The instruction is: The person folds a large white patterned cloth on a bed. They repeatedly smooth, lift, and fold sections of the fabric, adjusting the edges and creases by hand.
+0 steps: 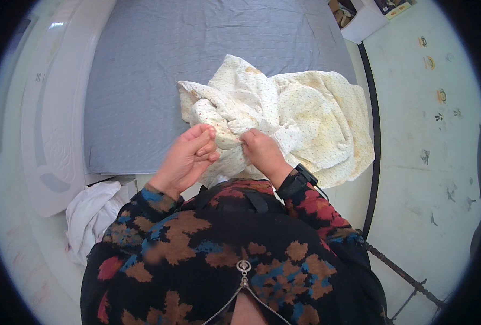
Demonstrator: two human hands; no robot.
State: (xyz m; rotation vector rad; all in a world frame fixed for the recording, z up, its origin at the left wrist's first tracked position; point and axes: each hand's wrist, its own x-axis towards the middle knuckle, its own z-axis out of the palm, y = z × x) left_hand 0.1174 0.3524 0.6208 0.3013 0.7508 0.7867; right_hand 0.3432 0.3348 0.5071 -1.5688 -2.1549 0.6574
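Observation:
A crumpled white bedding cover (316,119) with small coloured specks and yellowish stains lies bunched over the near right part of the bed. Some of it hangs down in front of my body. My right hand (263,154) is closed on a gathered fold of this cover. Just left of that, my left hand (190,155) has its fingers curled and its thumb pressed to them, palm side partly turned up. It is close against the bunched cloth. Whether anything is pinched in those fingers is hidden.
The bed (143,70) has a blue-grey sheet and a white carved headboard (61,108) on the left. White cloth (91,214) hangs beside it at lower left. A pale wall (424,135) with stickers is on the right, and a dark metal rod frame (405,276) stands at lower right.

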